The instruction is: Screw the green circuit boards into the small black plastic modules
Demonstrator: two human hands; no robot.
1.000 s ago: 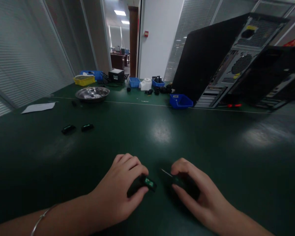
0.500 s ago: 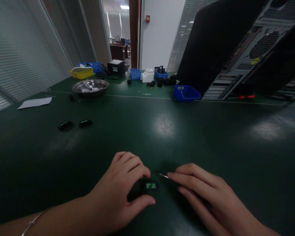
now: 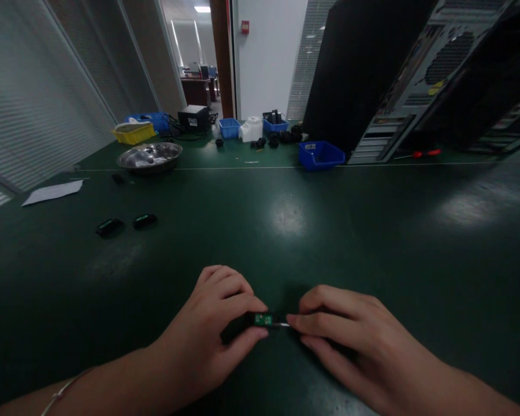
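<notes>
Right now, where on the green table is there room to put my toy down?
Free: the wide stretch between the hands and the blue bin, and the right side before the computer cases. Crowded: the far edge around the metal bowl, and by the two small black parts.

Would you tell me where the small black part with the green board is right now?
In the head view, the small black part sits low at centre on the green table, pinched in the left hand, with the right hand meeting it.
</notes>
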